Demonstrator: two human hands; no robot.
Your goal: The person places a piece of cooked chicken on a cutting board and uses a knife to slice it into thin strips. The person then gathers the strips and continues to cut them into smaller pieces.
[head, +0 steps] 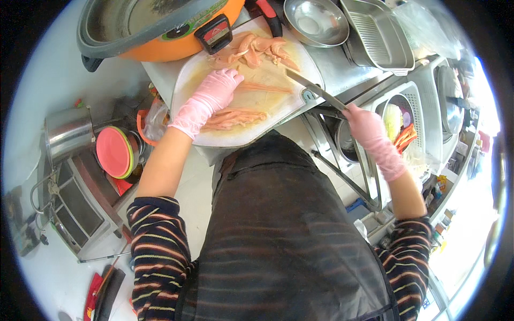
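Note:
My left hand (221, 89), in a pink glove, rests with bent fingers on the white cutting board (188, 80), at the left end of a thin strip of raw meat (265, 87). Whether its fingers grip the strip cannot be made out. In my right hand (363, 123), also gloved in pink, is the handle of a long knife (317, 89); its blade points up and left, with the tip over the board's right part. Sliced raw meat (257, 50) is heaped at the board's far side. Nearer me lies a pile of meat strips (237, 118), partly behind my left hand.
A large orange pan (176, 44) stands beyond the board at the left. Behind to the right are a steel bowl (315, 22) and a ridged metal tray (373, 36). A white plastic basket (417, 108) with cut vegetables (405, 136) stands right of my right hand.

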